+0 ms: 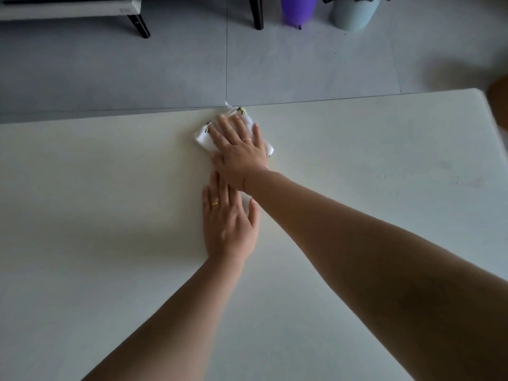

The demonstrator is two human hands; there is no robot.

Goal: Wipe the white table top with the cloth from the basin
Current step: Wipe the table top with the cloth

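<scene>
**One cloth, two flat hands on the white table top**

From my remote seat I count one cloth (203,135), one white table top (371,166), and two bare hands on it. The cloth is white with small dark and yellow printed marks. It lies folded near the far edge of the table, roughly midway along that edge, with one corner poking just past the rim.

The right hand (238,153) lies palm-down directly on top of the cloth, fingers spread and stretched flat, pressing it against the surface. The cloth shows on the left of the fingers, beyond the fingertips, and at a corner on the right by the little finger. I see one thin ring on this hand and a fine bracelet at the wrist.

The left hand (230,226) rests flat on the bare table just nearer to me than the right hand, fingers together and extended, holding nothing. Its fingertips tuck under the right wrist, apart from the cloth. It wears one gold ring.

Past the table I see grey floor tiles, two black furniture legs, one purple object (298,9) and one pale blue-grey bin (354,12).
</scene>
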